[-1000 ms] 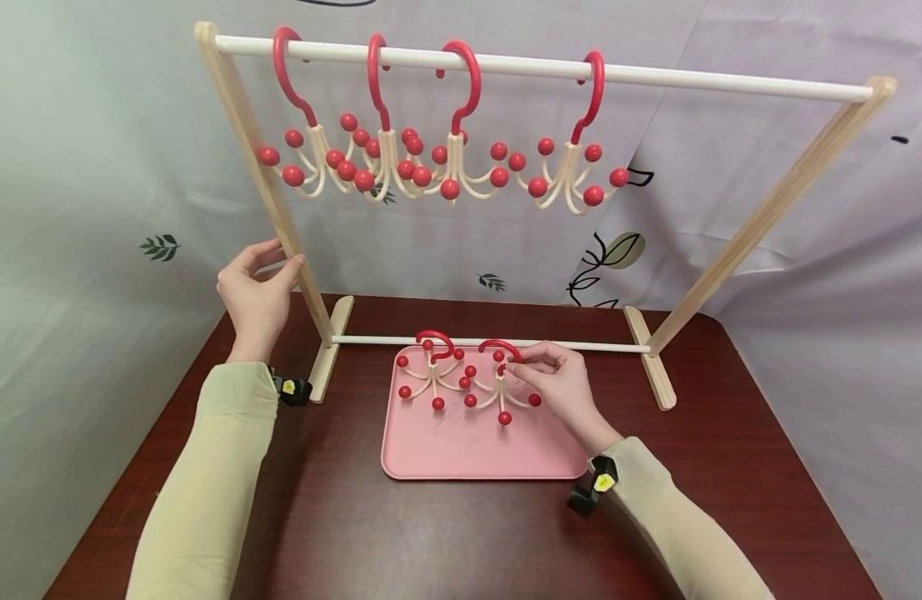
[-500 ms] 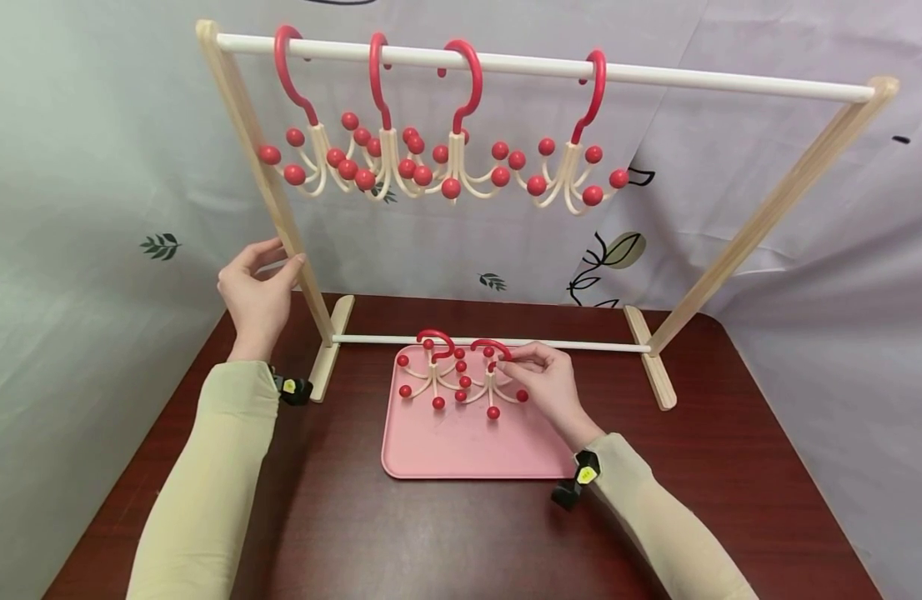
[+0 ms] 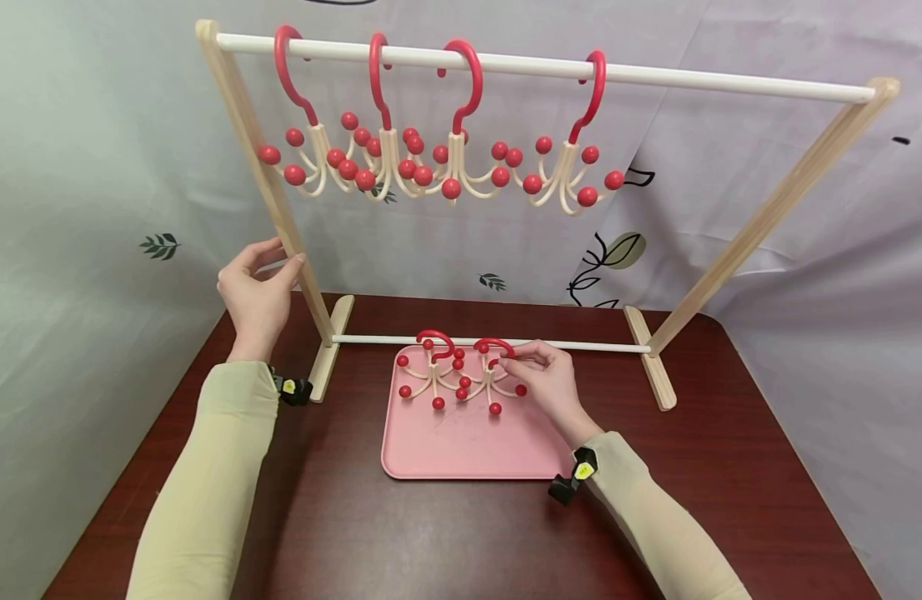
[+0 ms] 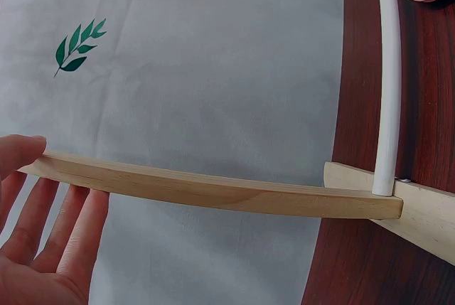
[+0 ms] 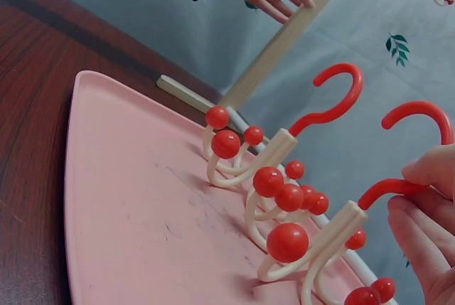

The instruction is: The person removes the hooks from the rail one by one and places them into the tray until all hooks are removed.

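My left hand [image 3: 258, 292] grips the rack's left wooden post [image 3: 272, 196], thumb on one side and fingers on the other, as the left wrist view also shows. Over the pink tray [image 3: 461, 454], my right hand [image 3: 547, 379] pinches the red hook of a multi-arm hanger [image 5: 340, 228] between thumb and fingers. That hanger has cream arms tipped with red balls. Just left of it, a matching hanger [image 3: 433, 375] sits on the tray with its hook upward; the nearest balls of the two overlap in the head view.
Several like hangers [image 3: 456, 150] hang from the white top rail [image 3: 701, 79], mostly toward its left half. A white lower bar [image 3: 371, 340] runs behind the tray between the wooden feet [image 3: 651, 358]. Patterned cloth [image 3: 431, 250] backs the dark red table [image 3: 341, 517].
My right hand has shifted a little left with the hanger, closer to the other one on the tray. The rightmost hanging hanger has swung slightly left. My left hand stays put.
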`<state>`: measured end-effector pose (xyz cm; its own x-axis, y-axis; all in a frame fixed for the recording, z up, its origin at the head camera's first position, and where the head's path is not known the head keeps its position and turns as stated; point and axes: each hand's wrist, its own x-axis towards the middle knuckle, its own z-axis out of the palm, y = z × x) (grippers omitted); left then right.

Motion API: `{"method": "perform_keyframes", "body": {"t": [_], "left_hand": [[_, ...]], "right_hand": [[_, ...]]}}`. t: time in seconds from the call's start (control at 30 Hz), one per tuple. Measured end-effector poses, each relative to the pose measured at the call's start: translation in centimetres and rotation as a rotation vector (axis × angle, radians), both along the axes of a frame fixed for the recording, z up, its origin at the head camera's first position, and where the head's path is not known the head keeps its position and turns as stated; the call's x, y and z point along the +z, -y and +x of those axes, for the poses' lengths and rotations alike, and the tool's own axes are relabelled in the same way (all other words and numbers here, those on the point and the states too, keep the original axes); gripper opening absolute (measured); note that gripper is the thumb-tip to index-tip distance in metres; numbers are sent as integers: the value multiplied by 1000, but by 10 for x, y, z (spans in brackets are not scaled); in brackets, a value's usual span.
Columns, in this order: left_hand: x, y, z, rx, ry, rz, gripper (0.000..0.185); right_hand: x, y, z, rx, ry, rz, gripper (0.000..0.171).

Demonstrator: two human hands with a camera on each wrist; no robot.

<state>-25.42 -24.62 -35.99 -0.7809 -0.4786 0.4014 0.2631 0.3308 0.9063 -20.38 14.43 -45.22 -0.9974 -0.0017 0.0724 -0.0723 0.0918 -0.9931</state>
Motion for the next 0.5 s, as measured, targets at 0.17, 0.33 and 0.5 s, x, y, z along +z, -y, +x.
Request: {"method": "perform_keyframes", "body": {"t": [0.17, 0.33, 0.5], "left_hand": [[0, 0, 0, -3, 0, 6, 33], [-1, 1, -1, 0, 0, 1, 33], [-1, 1, -1, 1, 0, -3, 33]], "right_hand": [[-1, -2, 2, 6, 11, 3, 34], [-1, -7, 6, 11, -12, -9, 38], [0, -18, 8, 26, -45, -61, 44]]}}
